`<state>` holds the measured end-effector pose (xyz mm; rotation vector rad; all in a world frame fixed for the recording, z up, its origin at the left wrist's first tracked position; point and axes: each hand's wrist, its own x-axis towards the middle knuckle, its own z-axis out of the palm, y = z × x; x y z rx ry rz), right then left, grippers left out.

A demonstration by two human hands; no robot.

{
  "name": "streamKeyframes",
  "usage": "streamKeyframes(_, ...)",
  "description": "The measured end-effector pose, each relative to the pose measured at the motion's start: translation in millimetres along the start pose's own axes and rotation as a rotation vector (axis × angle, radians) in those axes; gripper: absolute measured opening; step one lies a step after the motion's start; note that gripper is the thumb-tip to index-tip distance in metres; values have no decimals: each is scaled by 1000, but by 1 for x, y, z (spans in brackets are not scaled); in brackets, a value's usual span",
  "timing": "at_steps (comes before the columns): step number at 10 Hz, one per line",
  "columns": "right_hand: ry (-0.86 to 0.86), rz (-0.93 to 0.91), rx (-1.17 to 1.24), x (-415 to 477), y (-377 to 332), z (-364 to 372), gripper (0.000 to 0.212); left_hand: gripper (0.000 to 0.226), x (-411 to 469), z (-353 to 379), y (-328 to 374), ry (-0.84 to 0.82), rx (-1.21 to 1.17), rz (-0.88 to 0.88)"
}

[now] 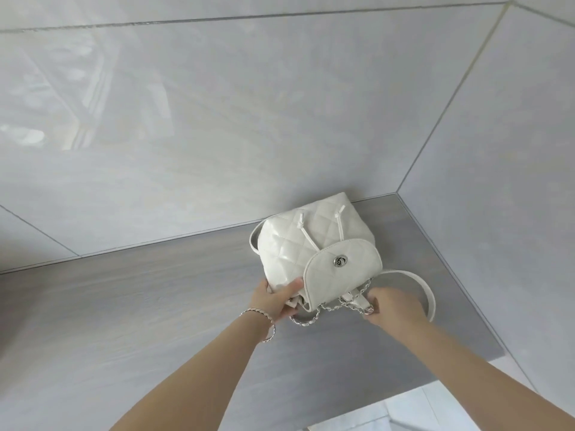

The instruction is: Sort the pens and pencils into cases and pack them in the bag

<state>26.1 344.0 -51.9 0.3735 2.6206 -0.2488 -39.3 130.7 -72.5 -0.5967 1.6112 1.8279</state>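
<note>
A white quilted bag (289, 244) sits right of centre in the frame, on a grey desk (155, 306), with its far end pushed up against the tiled wall (217, 119) near the corner. It seems to lie on its back, its top end toward the person. The rounded flap (351, 265) lies down over the mouth, with a silver clasp (340, 261) in its middle. The mouth is covered, so I cannot tell what is in the bag. Two white drawstrings (306, 234) run out from under the flap across the quilted front, each ending in a knot.

The left hand (278, 298) grips the bag's near left corner, thumb laid flat on top and fingers curled underneath. A thin silver bracelet (267, 325) hangs on that wrist. The right hand (390, 307) is closed at the near right corner, its fingers curled round the silver chain (329, 307) where it meets the white strap (420, 287). Most of those fingers are hidden behind the back of the hand. The chain drapes in loops along the bag's near edge between the two hands. The strap arcs out to the right over the desk and curves back round beyond the right hand. Another bit of strap shows at the bag's far left side.

At the lower right of the frame the desk ends and pale floor (404, 409) shows below it.
</note>
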Motion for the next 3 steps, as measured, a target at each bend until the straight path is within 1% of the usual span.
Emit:
streamKeyframes(1, -112, 41, -173, -8, -21, -13, 21, 48, -8, -8, 8, -38, 185, -25)
streamKeyframes(2, -163, 24, -294, -20, -52, -29, 21, 48, -11, -22, 17, 56, 381, -1)
streamKeyframes(3, -119, -6, -253, -37, -92, -43, 34, 5, -23, -50, 28, 159, 607, 94)
